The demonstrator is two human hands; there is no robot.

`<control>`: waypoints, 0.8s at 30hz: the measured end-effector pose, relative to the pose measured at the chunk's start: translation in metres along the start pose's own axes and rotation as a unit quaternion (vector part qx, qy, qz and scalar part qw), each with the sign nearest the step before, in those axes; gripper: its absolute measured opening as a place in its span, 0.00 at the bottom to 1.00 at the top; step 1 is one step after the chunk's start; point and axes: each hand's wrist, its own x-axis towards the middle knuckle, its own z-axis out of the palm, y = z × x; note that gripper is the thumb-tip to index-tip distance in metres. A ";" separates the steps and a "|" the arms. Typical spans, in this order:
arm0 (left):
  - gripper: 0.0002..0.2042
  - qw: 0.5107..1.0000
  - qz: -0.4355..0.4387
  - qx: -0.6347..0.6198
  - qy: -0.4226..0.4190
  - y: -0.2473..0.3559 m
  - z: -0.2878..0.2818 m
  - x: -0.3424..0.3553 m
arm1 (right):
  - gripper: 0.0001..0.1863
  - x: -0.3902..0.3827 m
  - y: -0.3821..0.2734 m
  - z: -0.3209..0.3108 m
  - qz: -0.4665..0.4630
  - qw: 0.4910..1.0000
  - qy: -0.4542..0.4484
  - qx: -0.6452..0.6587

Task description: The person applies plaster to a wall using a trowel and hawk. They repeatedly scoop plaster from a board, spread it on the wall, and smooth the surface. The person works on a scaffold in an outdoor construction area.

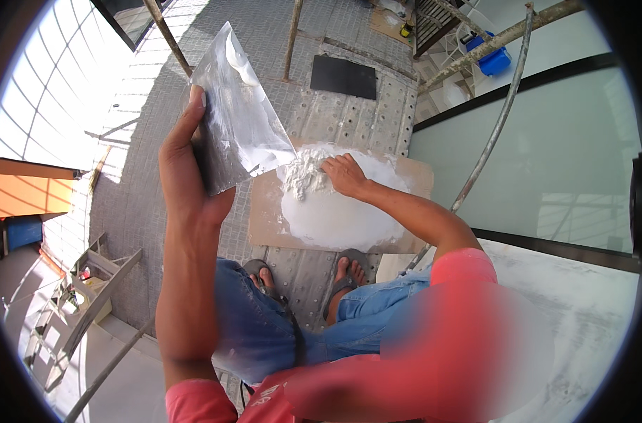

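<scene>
Left hand (183,169): clamped on clear plastic bag (236,120), raised just left of the board (264,211). Right hand (344,174): fingers spread, pressed into white powder mound (335,208) heaped upon the board. Hands apart.

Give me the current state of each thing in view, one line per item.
left hand: raised, gripping the trowel blade.
trowel blade: tilted up, smeared with white paste.
right hand: down in the white paste pile, fingers buried.
white paste pile: heaped on the board, lumpy at the top.
board: lying flat on the metal platform.
metal platform: underfoot, dusty.
</scene>
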 end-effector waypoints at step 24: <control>0.14 0.993 -0.088 -0.068 -0.025 0.003 0.001 0.004 | 0.12 0.007 -0.004 0.005 -0.032 0.999 -0.028 0.001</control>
